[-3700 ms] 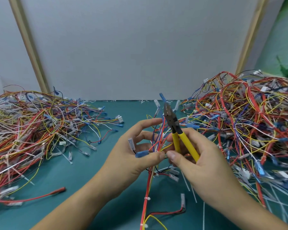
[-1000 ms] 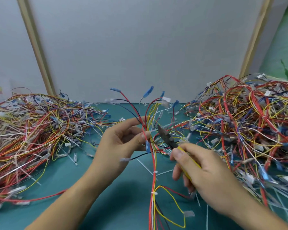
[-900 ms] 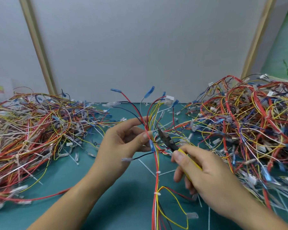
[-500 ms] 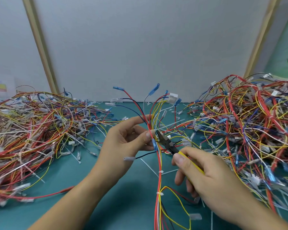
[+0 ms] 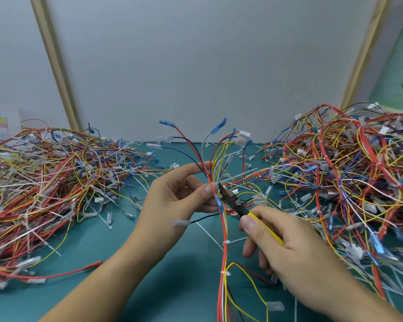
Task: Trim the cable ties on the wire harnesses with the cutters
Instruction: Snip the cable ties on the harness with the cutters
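1. Yellow-handled cutters (image 5: pixel 240 208) sit in the right hand (image 5: pixel 289 242), whose thumb and curled fingers grip the handles; the dark head points up and left, its tip just beside the left thumb; whether the blades are parted is too small to tell.
2. The left hand (image 5: pixel 179 201) pinches the wire harness (image 5: pixel 222 228) between thumb and forefinger, above the teal mat (image 5: pixel 91 247); red, yellow and white leads fan up from the pinch to blue terminals and a white connector (image 5: pixel 243 138), and the rest of the bundle hangs down toward the person.
3. A white cable tie tail (image 5: pixel 240 176) juts right from the bundle at the pinch, right by the cutter tip; the step in hand looks like lining up the cut on this tail.
4. Next, I judge, the blades want seating flush against the tie head, clear of the wires and the thumb, then one squeeze.
5. Heaped harnesses lie either side: the left pile (image 5: pixel 44 177) and the taller right pile (image 5: pixel 347 177); much seems left.
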